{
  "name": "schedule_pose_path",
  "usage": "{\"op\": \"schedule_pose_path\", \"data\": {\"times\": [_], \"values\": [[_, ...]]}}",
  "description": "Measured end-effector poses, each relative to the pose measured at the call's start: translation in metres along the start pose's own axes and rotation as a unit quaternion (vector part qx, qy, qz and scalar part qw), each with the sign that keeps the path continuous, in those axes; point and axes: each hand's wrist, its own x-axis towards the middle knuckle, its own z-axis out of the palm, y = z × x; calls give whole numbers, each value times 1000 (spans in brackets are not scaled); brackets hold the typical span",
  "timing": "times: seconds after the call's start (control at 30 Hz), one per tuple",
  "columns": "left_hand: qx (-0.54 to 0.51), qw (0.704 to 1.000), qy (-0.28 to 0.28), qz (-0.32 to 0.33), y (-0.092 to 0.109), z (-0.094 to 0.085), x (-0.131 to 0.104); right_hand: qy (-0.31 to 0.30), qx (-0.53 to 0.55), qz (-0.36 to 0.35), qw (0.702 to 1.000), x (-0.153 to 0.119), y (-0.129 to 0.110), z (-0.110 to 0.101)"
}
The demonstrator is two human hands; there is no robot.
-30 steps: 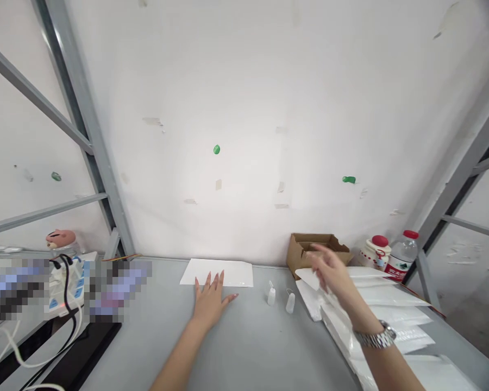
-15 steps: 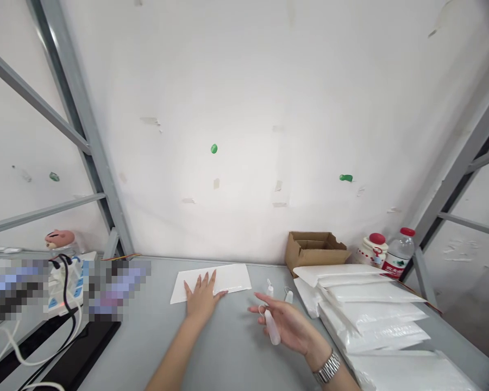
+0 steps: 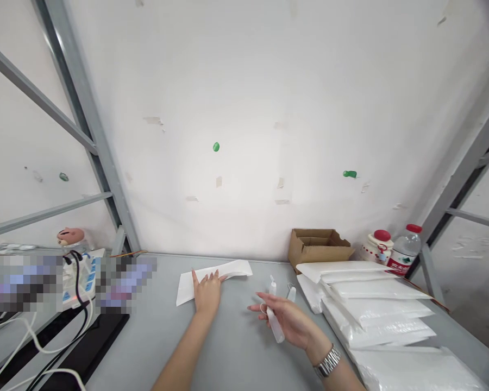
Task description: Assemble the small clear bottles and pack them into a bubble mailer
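Note:
Flat on the grey table lies a white mailer envelope (image 3: 185,290), its right part bowed up off the surface. My left hand (image 3: 207,298) is on top with bent fingers closed on it, partly covering it. My right hand (image 3: 295,323) holds a small translucent squeeze bottle (image 3: 276,327) with a looped cap, tilted, with its loop by the fingers. Just behind that hand stand a second small bottle (image 3: 273,287) and a third small bottle (image 3: 292,294), partly hidden by the hand.
On the right lies a stack of white padded mailers (image 3: 375,309), with an open cardboard box (image 3: 321,252) behind it. A white jar with a red lid (image 3: 377,247) and a water bottle (image 3: 405,252) stand beyond. At left are a power strip (image 3: 79,285), cables and a black slab (image 3: 93,353).
My left hand's spread fingers have drawn in on the envelope, and its right part has bent upward. My right hand keeps the small bottle in about the same place. The view has shifted slightly.

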Motion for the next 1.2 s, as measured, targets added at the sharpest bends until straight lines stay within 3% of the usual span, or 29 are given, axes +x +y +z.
{"op": "schedule_pose_path", "data": {"times": [0.17,0.2,0.27,0.33,0.4,0.43,0.6,0.8,1.0,1.2], "values": [[-269,958,-1,-103,-5,-22,3,28,-13,-26,999,2,3,0],[-350,928,-8,-129,-4,-27,3,34,-25,-38,998,2,4,1],[-538,826,-47,-164,2,-36,0,33,-67,-61,995,2,5,4],[-647,736,-109,-167,9,-43,-3,27,-125,-85,988,3,7,7],[-696,676,-168,-176,16,-47,-6,28,-187,-111,976,5,10,9],[-704,660,-189,-181,18,-48,-7,32,-213,-120,969,7,12,10],[-697,653,-247,-164,24,-51,-9,44,-252,-130,958,14,19,11],[-656,653,-368,-86,21,-70,-11,68,-221,-151,961,15,20,13],[-673,640,-352,-114,20,-62,-11,77,-306,-132,940,18,20,6],[-618,668,-378,-172,23,-47,-15,153,-223,-224,936,2,-2,6]]}}
